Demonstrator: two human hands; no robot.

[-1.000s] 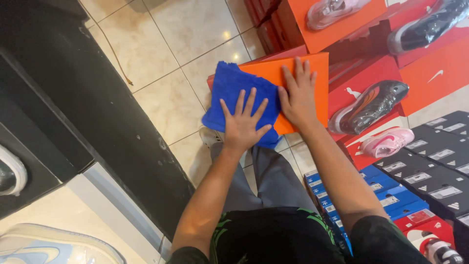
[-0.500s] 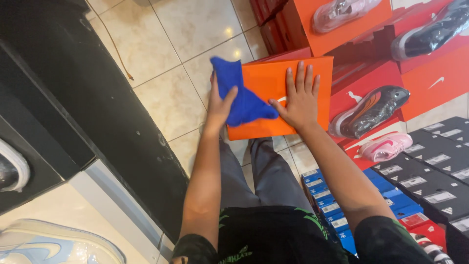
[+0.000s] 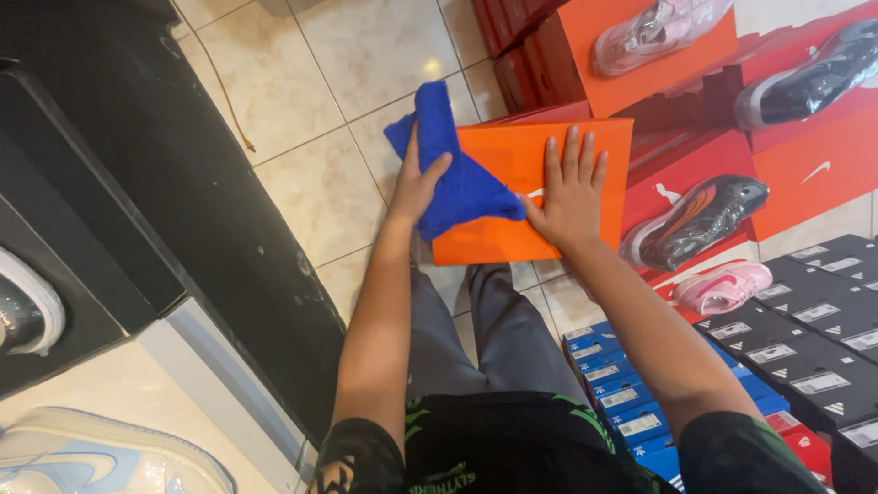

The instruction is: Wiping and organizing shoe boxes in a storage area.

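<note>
— Now, where do we stand, reading from the left of the orange shoebox (image 3: 512, 187)?

— Left of the box we have the dark counter edge (image 3: 155, 229) and the pale tiled floor (image 3: 320, 110). Then comes our left hand (image 3: 416, 178), clenched around a blue cloth (image 3: 457, 174) at the box's left edge, thumb hooked over the fabric. The cloth drapes from beyond the box's far left corner down across its lid.

— And the other hand?

— Our right hand (image 3: 569, 192) lies flat on the lid, fingers spread and pointing away from us, gripping nothing, simply pinning the box. Both forearms reach straight out from the body, the left one nearly vertical in the head view, the right angled in from the box's right side.

— How do we wipe this well?

— In our judgement, keep the flat palm pressing so the box cannot slide on the lap, bunch the cloth firmly, and draw it across the lid in even passes toward the pinned side, lifting the palm only to reach what it covers.

— What sits right of the box?

— Red boxes (image 3: 796, 174) bearing wrapped shoes (image 3: 700, 220), and nearer us, black (image 3: 814, 348) and blue boxes (image 3: 613, 375) stacked.
</note>
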